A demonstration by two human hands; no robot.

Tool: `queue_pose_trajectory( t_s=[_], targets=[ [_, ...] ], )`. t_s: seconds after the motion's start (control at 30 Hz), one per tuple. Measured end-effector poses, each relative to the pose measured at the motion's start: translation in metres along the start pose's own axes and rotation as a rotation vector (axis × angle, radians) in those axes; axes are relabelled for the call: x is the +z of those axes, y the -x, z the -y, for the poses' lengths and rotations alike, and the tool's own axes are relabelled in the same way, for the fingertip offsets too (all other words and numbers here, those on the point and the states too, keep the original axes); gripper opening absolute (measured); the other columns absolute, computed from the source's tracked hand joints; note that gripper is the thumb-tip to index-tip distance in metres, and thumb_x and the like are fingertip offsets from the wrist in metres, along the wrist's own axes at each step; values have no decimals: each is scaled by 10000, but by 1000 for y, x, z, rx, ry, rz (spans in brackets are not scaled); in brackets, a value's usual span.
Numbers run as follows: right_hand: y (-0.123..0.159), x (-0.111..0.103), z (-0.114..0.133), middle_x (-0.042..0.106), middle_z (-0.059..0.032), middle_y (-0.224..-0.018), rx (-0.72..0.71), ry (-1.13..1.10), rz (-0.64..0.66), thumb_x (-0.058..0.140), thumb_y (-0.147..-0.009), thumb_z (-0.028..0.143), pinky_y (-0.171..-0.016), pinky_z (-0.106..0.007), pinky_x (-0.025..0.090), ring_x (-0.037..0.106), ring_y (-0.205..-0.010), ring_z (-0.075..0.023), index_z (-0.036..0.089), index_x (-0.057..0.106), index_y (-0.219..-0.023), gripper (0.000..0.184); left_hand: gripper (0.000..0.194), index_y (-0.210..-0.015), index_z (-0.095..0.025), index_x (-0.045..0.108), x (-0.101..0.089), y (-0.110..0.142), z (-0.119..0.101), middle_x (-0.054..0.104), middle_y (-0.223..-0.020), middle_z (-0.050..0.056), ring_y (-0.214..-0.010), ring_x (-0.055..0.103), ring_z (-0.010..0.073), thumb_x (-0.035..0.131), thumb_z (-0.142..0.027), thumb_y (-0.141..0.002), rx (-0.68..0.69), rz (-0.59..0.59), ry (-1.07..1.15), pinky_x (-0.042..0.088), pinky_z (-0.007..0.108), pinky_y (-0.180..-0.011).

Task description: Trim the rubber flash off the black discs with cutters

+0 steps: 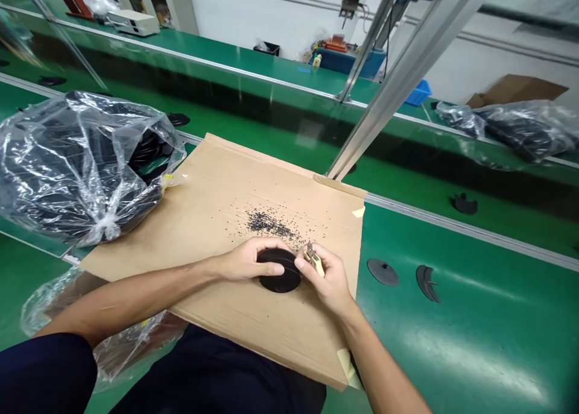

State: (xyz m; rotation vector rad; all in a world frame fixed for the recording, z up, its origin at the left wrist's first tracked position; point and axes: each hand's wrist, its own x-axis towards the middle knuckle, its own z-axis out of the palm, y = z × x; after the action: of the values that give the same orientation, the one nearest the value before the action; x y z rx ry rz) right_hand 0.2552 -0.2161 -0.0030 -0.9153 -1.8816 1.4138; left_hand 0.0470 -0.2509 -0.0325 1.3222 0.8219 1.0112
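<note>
A round black plastic disc [279,281] is gripped at its left side by my left hand [253,258], the thumb lying across its face. My right hand [329,276] is closed around small cutting pliers with pale yellow handles [316,262]; their metal jaws point up and away from me. The right thumb and fingertips come up to the disc's right edge. Just beyond both hands, a scatter of tiny black bits [269,223] lies on the sheet of brown cardboard [208,188] under my work. What the jaws hold, if anything, is too small to tell.
A large clear plastic bag [76,167] full of black parts sits at the left. On the green bench to the right lie a grey disc [382,272] and a curved piece [426,283]. A metal post [389,88] rises behind the cardboard, beside the green conveyor belt [407,167].
</note>
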Motion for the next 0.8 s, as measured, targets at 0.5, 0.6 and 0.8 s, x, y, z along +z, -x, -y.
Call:
queue_pose_trajectory(
  t_s=[0.5,0.6,0.8],
  targets=[
    [12,6,-21,628,-24,-822,-346,246,-46,651,-930,414,-694,-291,474,551,-724,-158,213,605,-952,207,301,-893,-164,682,0,17,3,662,-849,48,-784,610,175,769,-441,-814,-148,-250,-35,514,233,-692],
    [12,5,-24,630,-21,-806,-364,320,-63,610,-915,255,-707,-298,478,552,-719,-161,217,590,-927,44,336,-874,-157,665,1,16,4,665,-882,54,-837,607,185,787,-459,-792,-139,-298,14,511,242,-746],
    [11,3,-27,614,-16,-767,-405,367,-129,544,-865,147,-672,-289,466,545,-694,-164,219,558,-892,78,345,-923,-159,703,4,9,7,699,-997,96,-1002,638,251,745,-488,-829,-90,-220,-6,528,319,-895]
  ],
)
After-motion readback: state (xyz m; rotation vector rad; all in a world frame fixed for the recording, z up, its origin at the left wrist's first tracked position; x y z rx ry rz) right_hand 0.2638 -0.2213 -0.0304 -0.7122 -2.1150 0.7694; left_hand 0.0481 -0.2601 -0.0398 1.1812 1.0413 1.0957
